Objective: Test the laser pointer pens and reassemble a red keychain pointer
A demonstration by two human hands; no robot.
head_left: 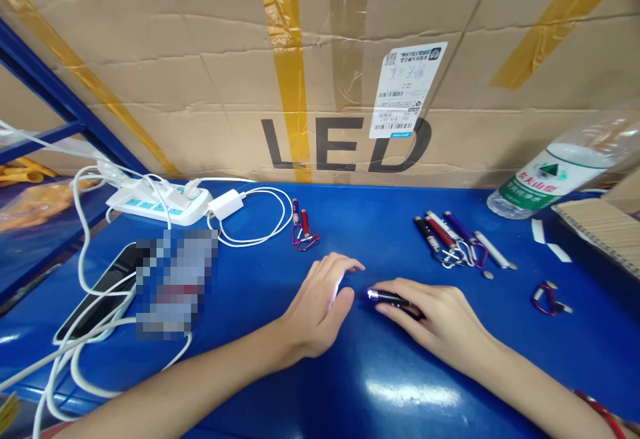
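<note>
My right hand [435, 309] is closed round a small black flashlight [393, 298], whose lit violet-white end points left. Facing that light, my left hand [325, 305] is held with its fingers curved and thumb apart, holding nothing; a pale glow falls on its palm. Beyond my right hand lie several small flashlights with carabiner clips, among them a black one [427, 233], a red one [441, 229] and a purple one [459, 227]. A silver tube [493, 248] lies beside them near a coin-shaped silver piece [489, 275]. Past my left hand are a purple flashlight [295, 211] and a red flashlight [305, 223].
On the left, a white power strip [160, 204], looped white cables [83, 292], a phone [103, 289] and a blurred-out object [177, 285] lie on the blue table [320, 392]. A red carabiner [545, 299] and a tilted water bottle [555, 175] are right. A large cardboard box [210, 92] stands behind.
</note>
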